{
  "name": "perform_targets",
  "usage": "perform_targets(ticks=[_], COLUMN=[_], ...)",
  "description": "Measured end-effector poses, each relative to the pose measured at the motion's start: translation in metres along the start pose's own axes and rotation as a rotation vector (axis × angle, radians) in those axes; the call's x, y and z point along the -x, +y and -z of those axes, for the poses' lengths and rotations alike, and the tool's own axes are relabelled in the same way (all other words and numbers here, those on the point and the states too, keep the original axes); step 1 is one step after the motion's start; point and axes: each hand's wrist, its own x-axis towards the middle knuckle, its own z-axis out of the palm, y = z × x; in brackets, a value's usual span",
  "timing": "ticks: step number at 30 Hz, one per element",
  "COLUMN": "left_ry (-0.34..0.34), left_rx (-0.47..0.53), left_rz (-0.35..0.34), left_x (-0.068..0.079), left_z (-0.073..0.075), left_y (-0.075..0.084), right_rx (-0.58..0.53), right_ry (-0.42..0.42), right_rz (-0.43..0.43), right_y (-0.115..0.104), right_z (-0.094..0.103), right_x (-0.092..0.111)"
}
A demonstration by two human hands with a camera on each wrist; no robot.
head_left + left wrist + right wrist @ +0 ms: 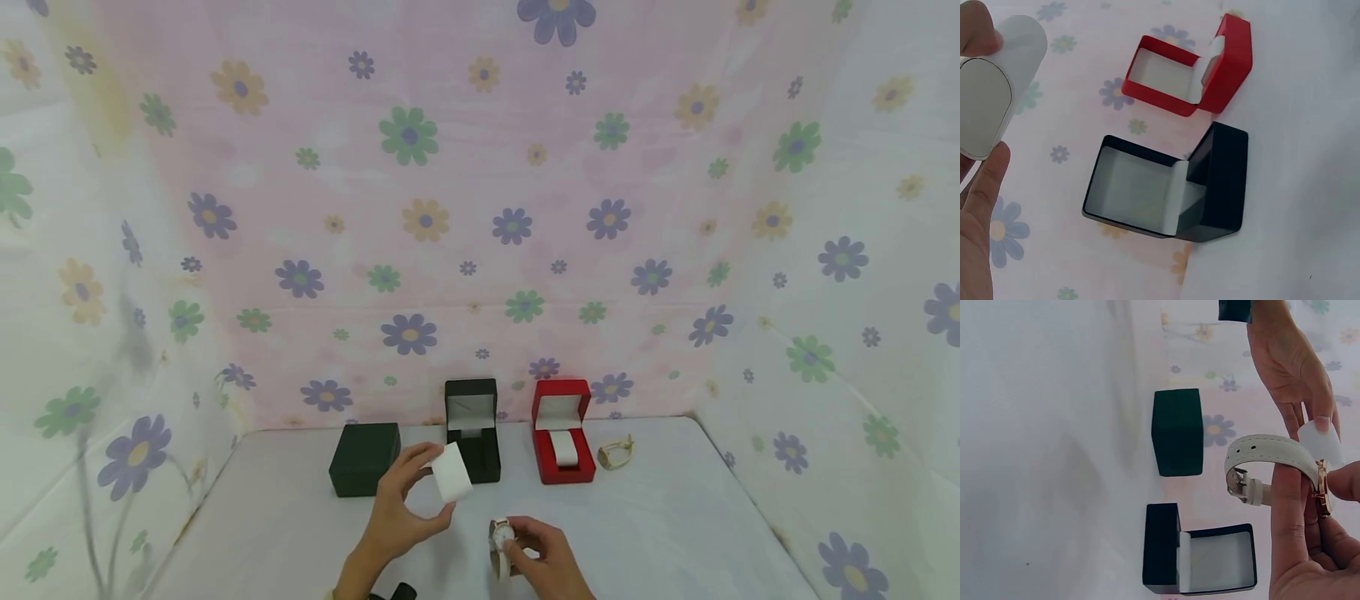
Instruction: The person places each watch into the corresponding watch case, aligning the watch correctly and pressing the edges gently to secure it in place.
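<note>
**White-strapped watch in your right hand, white cushion in your left hand**

Nearest you, your right hand pinches the watch at its case, thumb on the dial side and fingers behind, with the buckled strap standing out in a loop. Expect it to be light, with most of its weight in the case. The strap looks like leather, springy enough to keep its loop; the metal rim may be slippery and the glass could scratch, so hold it by the case edges or the strap's sides.

Just beyond, your left hand grips the cushion between thumb and fingertips, clear of the table. It is probably very light and smooth; how far it gives under pressure you cannot tell from here. Pinching opposite edges should suit it.

Farther off, a closed dark green box sits left, an open dark box in the middle and an open red box with its own pale cushion to the right, a gold watch beside it.

The table is covered in plain white. Behind and at both sides hangs flower-printed cloth, creased in places.
</note>
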Motion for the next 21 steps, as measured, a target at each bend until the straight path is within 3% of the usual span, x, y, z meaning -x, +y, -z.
perform_targets(ticks=[10,16,21], left_ry=[-0.028,-0.078,-0.119], left_rx=[0.036,0.079,0.092], left_rz=[0.012,-0.001,-0.015], left_x=[-0.001,0.001,0.004], left_z=[0.008,0.011,0.010], left_y=[0.020,0.029,0.039], right_rx=[-0.041,-0.031,-0.003], right_ry=[-0.005,0.008,0.040], right_rz=[0.058,0.074,0.139], right_y=[-0.020,-0.030,-0.041], right_z=[0.002,0.004,0.003], right_x=[0.004,0.005,0.004])
